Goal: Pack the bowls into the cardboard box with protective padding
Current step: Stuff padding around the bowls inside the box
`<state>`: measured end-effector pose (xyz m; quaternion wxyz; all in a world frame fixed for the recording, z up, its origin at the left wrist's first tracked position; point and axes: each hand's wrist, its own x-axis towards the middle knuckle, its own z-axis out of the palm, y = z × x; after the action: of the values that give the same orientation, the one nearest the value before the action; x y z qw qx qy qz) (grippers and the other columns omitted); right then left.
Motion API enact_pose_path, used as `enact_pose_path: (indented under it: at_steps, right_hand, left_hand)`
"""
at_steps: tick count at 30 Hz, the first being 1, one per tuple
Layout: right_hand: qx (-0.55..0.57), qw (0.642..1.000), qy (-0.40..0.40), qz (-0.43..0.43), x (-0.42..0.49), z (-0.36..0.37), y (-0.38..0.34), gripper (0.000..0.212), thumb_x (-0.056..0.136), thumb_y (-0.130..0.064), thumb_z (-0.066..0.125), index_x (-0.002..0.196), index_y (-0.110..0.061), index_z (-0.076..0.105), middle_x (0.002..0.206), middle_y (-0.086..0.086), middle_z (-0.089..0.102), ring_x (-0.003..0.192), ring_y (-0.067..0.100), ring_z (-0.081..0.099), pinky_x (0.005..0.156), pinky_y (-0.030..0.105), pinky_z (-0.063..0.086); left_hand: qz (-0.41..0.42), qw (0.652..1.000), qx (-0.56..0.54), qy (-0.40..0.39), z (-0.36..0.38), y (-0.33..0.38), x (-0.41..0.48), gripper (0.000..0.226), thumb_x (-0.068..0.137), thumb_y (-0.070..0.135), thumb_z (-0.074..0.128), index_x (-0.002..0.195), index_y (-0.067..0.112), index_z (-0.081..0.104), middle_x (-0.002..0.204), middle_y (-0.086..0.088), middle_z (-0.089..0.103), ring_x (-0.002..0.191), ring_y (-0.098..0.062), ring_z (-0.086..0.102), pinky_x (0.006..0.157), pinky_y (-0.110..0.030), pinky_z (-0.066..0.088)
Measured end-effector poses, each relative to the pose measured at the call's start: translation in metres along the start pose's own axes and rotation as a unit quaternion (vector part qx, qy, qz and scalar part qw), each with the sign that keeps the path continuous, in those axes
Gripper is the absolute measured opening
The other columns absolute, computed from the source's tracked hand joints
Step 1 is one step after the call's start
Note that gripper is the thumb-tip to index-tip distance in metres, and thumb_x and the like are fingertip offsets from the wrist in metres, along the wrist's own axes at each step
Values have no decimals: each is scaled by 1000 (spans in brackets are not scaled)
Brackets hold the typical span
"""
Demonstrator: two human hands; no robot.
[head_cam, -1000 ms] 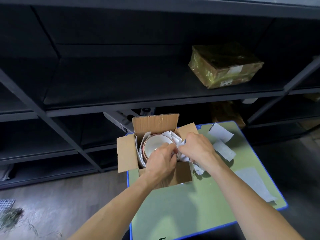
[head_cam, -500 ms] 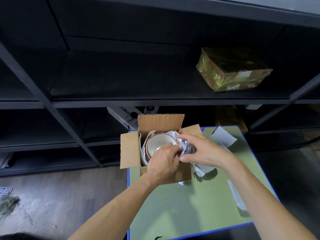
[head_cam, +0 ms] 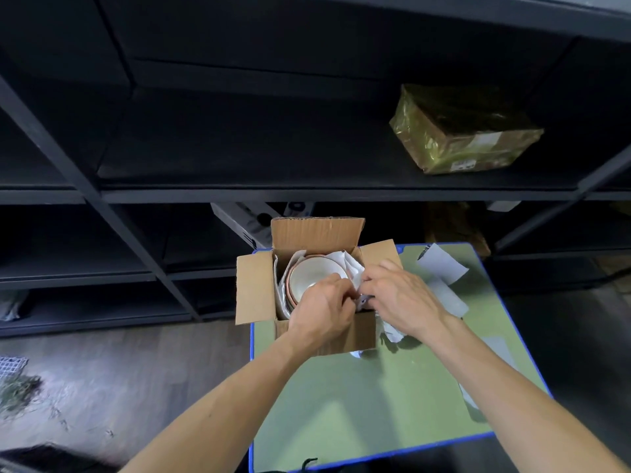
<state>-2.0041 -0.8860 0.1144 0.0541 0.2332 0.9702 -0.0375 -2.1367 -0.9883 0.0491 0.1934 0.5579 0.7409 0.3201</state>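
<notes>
An open cardboard box (head_cam: 254, 288) stands on the far left corner of a green table (head_cam: 358, 404). Inside it lies a white bowl with a brown rim (head_cam: 312, 273), with white padding paper (head_cam: 353, 268) tucked around it. My left hand (head_cam: 322, 310) is over the box's near right part, fingers curled on the crumpled paper beside the bowl. My right hand (head_cam: 397, 298) reaches over the box's right wall and pinches the same wad of paper. More of that paper hangs down outside the box under my right wrist.
Loose white paper sheets (head_cam: 442, 264) lie on the table's right side. Dark metal shelving (head_cam: 307, 192) rises right behind the table, with a taped brown parcel (head_cam: 461, 131) on a shelf. Wooden floor lies to the left.
My right hand has shifted slightly lower over the box's right wall, pushing the paper wad down beside the bowl. My left hand stays on the paper. The camera view has tilted a little.
</notes>
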Motion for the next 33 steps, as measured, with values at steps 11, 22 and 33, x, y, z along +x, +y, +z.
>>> enact_pose_path:
  at_steps: [11, 22, 33]
  right_hand:
    - [57, 998, -36, -21, 1, -12, 11, 22, 86, -15, 59, 96, -30, 72, 99, -13, 66, 99, 10, 55, 78, 26, 44]
    - [19, 999, -8, -44, -3, 3, 6, 16, 88, -14, 61, 99, -26, 60, 95, -12, 61, 97, 16, 53, 67, 34, 50]
    - [4, 995, 50, -86, -9, 10, 18, 26, 73, -6, 77, 81, -21, 58, 86, -8, 49, 81, 11, 46, 52, 22, 33]
  left_hand:
    - [-2, 1000, 6, 11, 3, -2, -2, 14, 86, 25, 50, 90, 18, 63, 84, 1, 59, 75, -24, 57, 64, -40, 48]
    - [-57, 998, -26, -22, 0, 1, 0, 36, 83, 18, 49, 118, 23, 39, 73, -9, 61, 68, -36, 57, 60, -45, 49]
    - [-29, 1000, -2, -10, 5, -7, 3, 15, 96, 27, 50, 87, 16, 47, 73, -3, 55, 72, -34, 54, 64, -45, 47]
